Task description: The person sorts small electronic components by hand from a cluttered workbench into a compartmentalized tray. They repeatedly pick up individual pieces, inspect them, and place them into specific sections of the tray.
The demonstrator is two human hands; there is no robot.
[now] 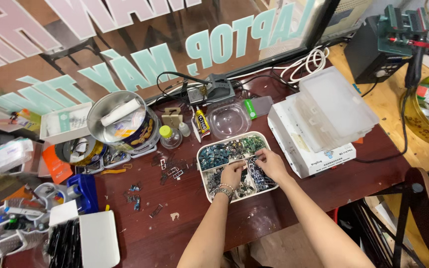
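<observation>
I see both hands inside the white tray [202, 171] of small electronic parts [224, 151]. Left hand [232, 173] is curled, fingers down among them; right hand [270, 164] pinches something too small to identify.

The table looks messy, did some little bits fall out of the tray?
Maybe. Small metal parts lie loose on the dark red table, left of the white tray, which holds most of them. Both the left hand and right hand are picking inside that tray. Nothing looks broken.

Bare tabletop [184, 233] lies before the tray [200, 164]; white box [304, 149] crowds its right.
</observation>
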